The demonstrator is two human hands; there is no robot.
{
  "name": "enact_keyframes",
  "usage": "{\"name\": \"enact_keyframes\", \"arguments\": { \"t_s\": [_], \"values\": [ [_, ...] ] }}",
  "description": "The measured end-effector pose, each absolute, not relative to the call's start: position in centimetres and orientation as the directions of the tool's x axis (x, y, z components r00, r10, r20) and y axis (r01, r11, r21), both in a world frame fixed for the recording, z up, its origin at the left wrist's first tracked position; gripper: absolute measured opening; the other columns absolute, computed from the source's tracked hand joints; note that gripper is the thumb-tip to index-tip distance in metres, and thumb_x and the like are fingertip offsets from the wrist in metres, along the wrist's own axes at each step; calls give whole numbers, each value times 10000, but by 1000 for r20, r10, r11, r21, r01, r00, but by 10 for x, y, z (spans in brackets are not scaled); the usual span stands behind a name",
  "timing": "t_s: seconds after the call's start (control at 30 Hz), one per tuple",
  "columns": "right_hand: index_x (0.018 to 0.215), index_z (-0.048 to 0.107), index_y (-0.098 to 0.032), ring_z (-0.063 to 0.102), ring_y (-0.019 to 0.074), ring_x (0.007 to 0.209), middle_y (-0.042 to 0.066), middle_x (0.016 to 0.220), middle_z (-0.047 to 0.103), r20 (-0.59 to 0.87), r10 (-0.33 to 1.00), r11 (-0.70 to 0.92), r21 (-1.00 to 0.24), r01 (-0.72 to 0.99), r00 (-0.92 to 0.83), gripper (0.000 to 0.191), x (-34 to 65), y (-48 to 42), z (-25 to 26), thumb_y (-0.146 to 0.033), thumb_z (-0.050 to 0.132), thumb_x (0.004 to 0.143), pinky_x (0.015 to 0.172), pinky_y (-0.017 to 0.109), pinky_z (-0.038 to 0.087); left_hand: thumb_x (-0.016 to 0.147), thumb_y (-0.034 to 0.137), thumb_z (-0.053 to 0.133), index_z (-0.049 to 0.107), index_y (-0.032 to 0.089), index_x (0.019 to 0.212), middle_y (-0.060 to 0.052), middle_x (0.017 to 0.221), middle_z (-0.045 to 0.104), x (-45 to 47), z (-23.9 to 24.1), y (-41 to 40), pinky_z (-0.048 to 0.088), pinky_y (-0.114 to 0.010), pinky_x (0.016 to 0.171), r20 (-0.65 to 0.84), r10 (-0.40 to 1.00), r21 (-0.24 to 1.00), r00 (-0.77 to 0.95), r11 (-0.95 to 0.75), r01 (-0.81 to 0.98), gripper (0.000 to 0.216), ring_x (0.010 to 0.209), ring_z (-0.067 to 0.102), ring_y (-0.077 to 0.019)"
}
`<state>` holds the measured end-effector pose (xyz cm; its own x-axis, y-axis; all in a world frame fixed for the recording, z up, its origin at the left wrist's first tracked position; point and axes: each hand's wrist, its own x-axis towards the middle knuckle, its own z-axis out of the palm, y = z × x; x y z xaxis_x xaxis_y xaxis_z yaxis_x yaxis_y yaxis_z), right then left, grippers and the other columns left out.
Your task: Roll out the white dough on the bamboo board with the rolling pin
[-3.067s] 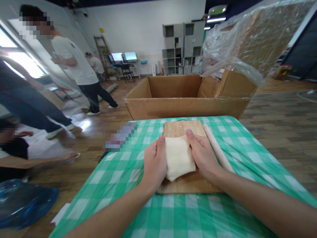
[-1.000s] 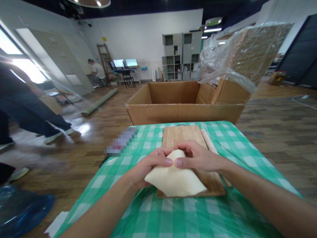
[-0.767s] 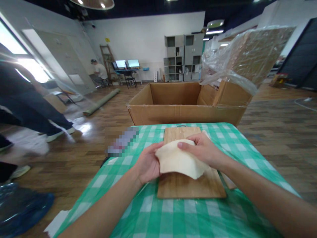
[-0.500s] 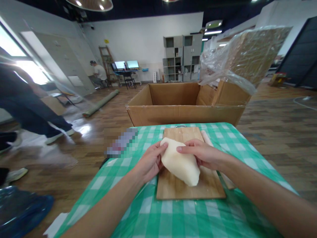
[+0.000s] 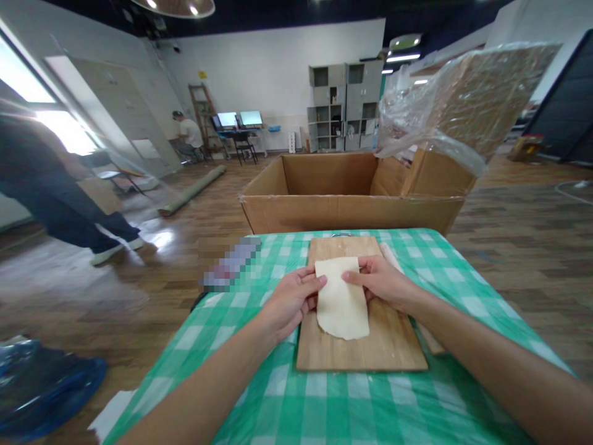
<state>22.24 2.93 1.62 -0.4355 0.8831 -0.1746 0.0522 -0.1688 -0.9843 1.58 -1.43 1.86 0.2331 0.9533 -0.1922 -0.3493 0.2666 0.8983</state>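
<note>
Toward far edge, green-checked tabletop (image 5: 324, 408): left hand (image 5: 291, 301), right hand (image 5: 383, 281) pinch cream dough sheet (image 5: 343, 309), now flatter, likely easier handling.

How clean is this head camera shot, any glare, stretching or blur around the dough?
Head view: the window at left is blown out, with glare on the floor below; the standing person at far left leans, likely wide-angle stretch; pixel blocks hide the item left of the board. Same head view: the dough, left hand and right hand look fairly evenly lit and clear.

Dough sheet (image 5: 343, 309) matt, smooth; board (image 5: 361, 355) wooden; tablecloth (image 5: 324, 411) glossy plastic.
</note>
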Motion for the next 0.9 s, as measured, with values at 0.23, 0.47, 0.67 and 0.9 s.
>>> {"name": "enact_keyframes", "arguments": {
  "t_s": [0.23, 0.47, 0.67, 0.9],
  "values": [
    [987, 758, -163, 697, 205, 772, 81, 961, 774, -11, 936, -42, -996, -79, -353, 342, 225, 40, 12, -435, 813, 787, 676, 314, 546, 828, 331, 802, 585, 213, 1300, -112, 1097, 762, 18, 12, -19, 617, -332, 647, -104, 957, 986, 272, 135, -96, 532, 865, 767, -268],
    [946, 746, -162, 671, 200, 770, 51, 908, 758, 105, 909, 114, -994, -4, -403, 317, 232, 44, 8, -421, 819, 779, 677, 301, 515, 828, 397, 797, 598, 196, 1209, -58, 927, 758, 18, 14, -16, 590, -286, 655, -91, 967, 989, 237, 117, -95, 474, 758, 739, -197],
    [846, 725, -159, 580, 164, 664, 20, 771, 686, 165, 891, 228, -968, 103, -422, 383, 231, 41, 15, -532, 659, 903, 602, 275, 441, 833, 446, 771, 648, 174, 1072, -14, 772, 710, 23, 8, -9, 505, -211, 552, -50, 996, 993, 80, 58, -103, 383, 634, 658, -138],
    [818, 712, -166, 552, 168, 683, 12, 757, 650, 246, 884, 376, -880, 289, -399, 332, 238, 53, 13, -474, 635, 915, 599, 271, 408, 817, 417, 765, 697, 151, 906, -46, 783, 722, 24, 7, 15, 455, -220, 544, -13, 992, 997, 125, 3, 77, 289, 639, 641, -147]
  ]
}}
